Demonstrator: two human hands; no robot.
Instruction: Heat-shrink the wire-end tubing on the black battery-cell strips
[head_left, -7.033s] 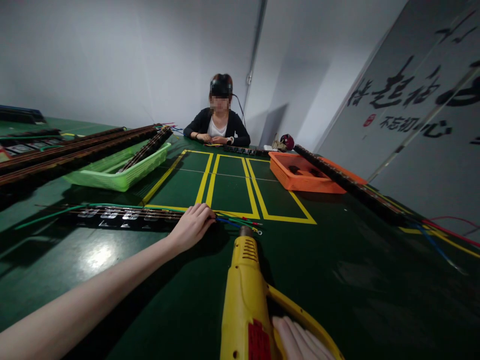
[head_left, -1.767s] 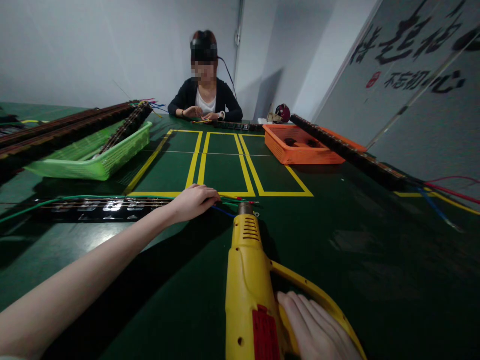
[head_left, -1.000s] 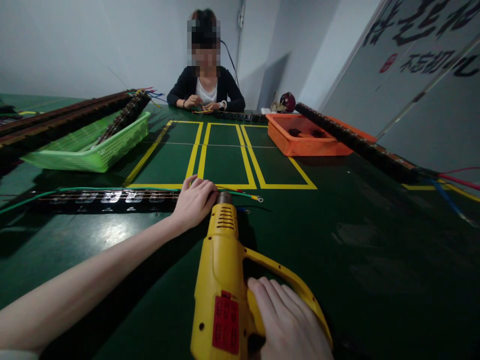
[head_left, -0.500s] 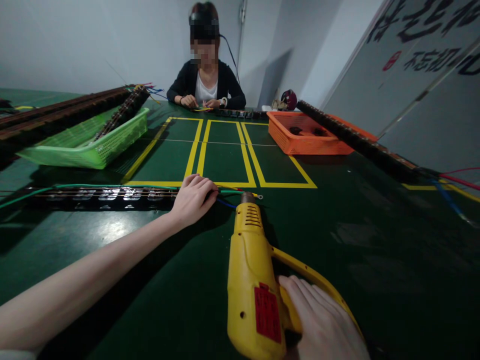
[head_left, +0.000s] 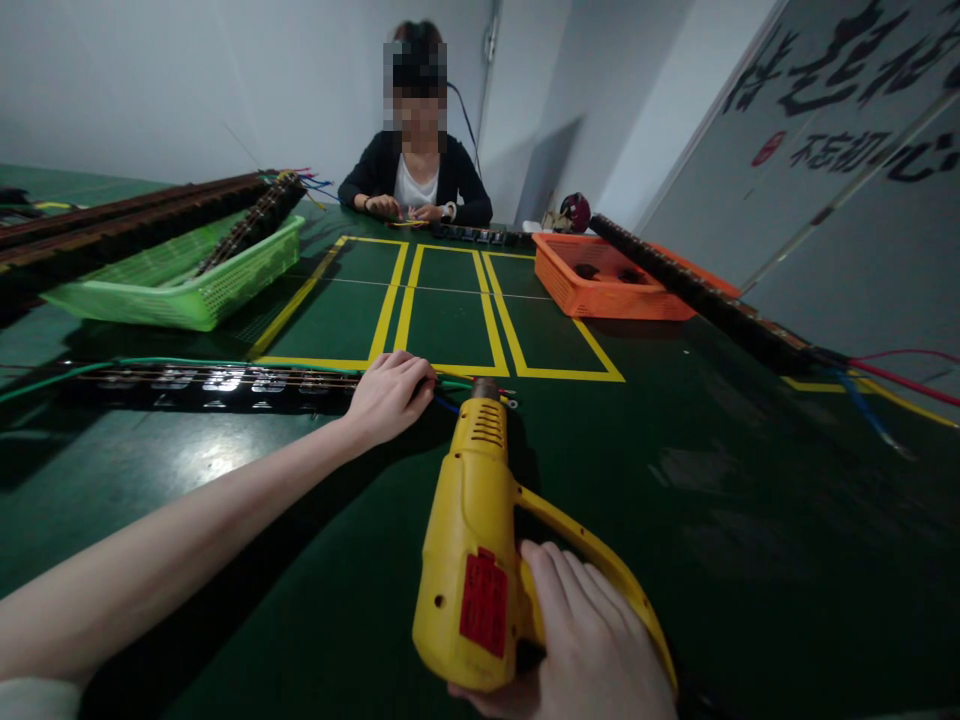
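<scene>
My right hand [head_left: 600,635] is wrapped round the handle of a yellow heat gun [head_left: 472,540] with a red label. Its metal nozzle points away from me, over the wire ends [head_left: 504,393] that stick out past my left hand. At least one of those ends carries a ring terminal. My left hand [head_left: 394,392] is closed over the right end of a long black strip [head_left: 225,388] and its wires; exactly what its fingers grip is hidden beneath it. A green wire [head_left: 75,372] runs along the strip's far side and off to the left.
At the left, a green basket [head_left: 247,275] has long dark strips [head_left: 150,225] resting across it. An orange basket [head_left: 570,285] on the right has another strip [head_left: 705,295] leaning over it, with coloured wires. Yellow tape [head_left: 442,366] marks the green table. Across sits a person [head_left: 416,180] handling wires.
The heat gun and my right hand have shifted left, with the nozzle slightly nearer my left hand. My left hand stays on the strip's end. The view has tilted a little.
</scene>
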